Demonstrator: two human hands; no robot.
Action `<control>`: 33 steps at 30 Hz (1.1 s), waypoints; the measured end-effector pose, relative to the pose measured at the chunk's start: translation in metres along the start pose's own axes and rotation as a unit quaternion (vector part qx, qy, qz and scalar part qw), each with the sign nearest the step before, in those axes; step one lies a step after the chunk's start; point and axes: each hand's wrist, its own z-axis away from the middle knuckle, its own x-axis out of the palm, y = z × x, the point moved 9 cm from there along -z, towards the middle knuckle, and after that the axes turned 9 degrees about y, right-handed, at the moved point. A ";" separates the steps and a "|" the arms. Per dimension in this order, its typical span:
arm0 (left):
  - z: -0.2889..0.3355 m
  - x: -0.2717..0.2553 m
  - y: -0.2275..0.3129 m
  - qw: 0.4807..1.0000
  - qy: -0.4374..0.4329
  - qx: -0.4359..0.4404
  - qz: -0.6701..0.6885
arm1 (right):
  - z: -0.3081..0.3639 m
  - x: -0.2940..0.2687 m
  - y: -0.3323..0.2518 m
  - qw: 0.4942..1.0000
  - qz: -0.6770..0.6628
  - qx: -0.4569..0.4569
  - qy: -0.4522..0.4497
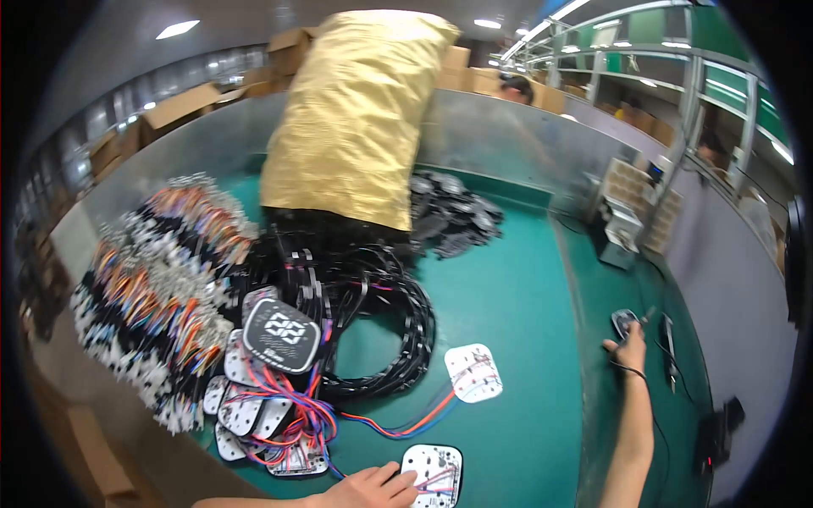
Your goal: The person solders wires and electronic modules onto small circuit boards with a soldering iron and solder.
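My left hand (373, 489) lies at the lower edge with its fingers stretched out, slightly apart, and their tips touching the left side of a white circuit board (444, 464). Red and blue wires run over that board. Off to the right, my right hand (631, 349) has its fingers closed beside a small dark rounded object (624, 320); what they hold is hard to make out. A thin black cable runs from this hand past the wrist. Another white board (474, 372), with red and blue wires attached, lies on the green work surface (525, 339).
Wired boards are piled at left, topped by a black display module (281, 335). Behind are coiled black cables (415, 339), bundled connector wires (161, 288), a gold sack (356, 118) and dark parts (457, 216). A pen-like tool (668, 343) lies right of my right hand.
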 end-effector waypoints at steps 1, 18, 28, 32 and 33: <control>-0.006 -0.012 -0.009 0.996 0.002 -0.057 0.065 | -0.010 0.009 0.002 0.999 -0.018 -0.033 0.015; 0.005 -0.050 -0.028 0.982 0.167 -0.084 -0.015 | -0.019 -0.030 -0.056 0.944 0.145 -0.274 0.110; 0.106 -0.140 -0.241 0.568 0.643 -0.452 0.244 | 0.195 -0.063 -0.252 0.826 -0.393 -0.201 -0.352; 0.103 -0.137 -0.261 0.614 0.626 -0.480 0.033 | 0.252 -0.060 -0.282 0.773 -0.412 -0.212 -0.433; 0.089 -0.130 -0.271 0.660 0.513 -0.548 0.000 | 0.258 -0.058 -0.282 0.788 -0.398 -0.204 -0.423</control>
